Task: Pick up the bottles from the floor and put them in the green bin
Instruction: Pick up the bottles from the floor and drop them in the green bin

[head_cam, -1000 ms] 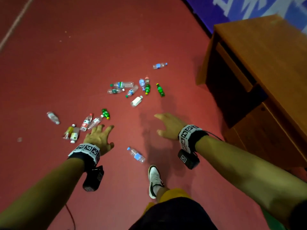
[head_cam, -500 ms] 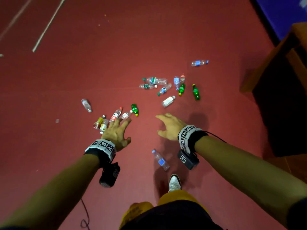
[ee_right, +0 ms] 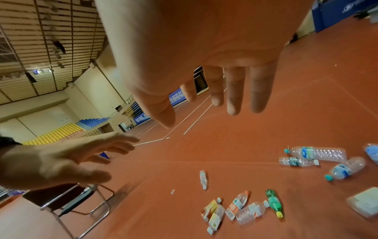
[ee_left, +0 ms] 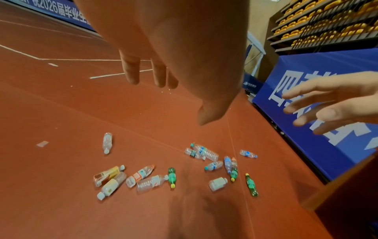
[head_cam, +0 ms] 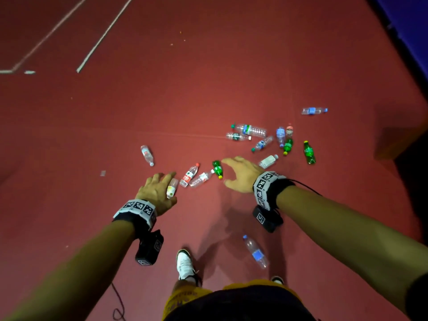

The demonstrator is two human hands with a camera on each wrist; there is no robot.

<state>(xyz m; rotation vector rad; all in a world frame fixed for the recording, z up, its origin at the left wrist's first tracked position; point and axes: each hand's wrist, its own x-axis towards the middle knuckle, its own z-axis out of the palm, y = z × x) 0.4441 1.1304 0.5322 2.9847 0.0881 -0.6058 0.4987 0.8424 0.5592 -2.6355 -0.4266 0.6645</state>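
1. On the red floor (head_cam: 208, 77), left side, a lone clear bottle (head_cam: 147, 155) lies apart.
2. Left hand (head_cam: 157, 189), fingers spread and empty, hovers over the yellow-labelled bottles (ee_left: 110, 181).
3. Right hand (head_cam: 240, 174), likewise spread and empty, hangs above the small green bottle (head_cam: 217, 169).
4. Further right lies the main bottle cluster (head_cam: 266, 137); the green bin is not in view.
5. Risk: round, light bottles may roll from a hasty grasp, or several taken together may slip.
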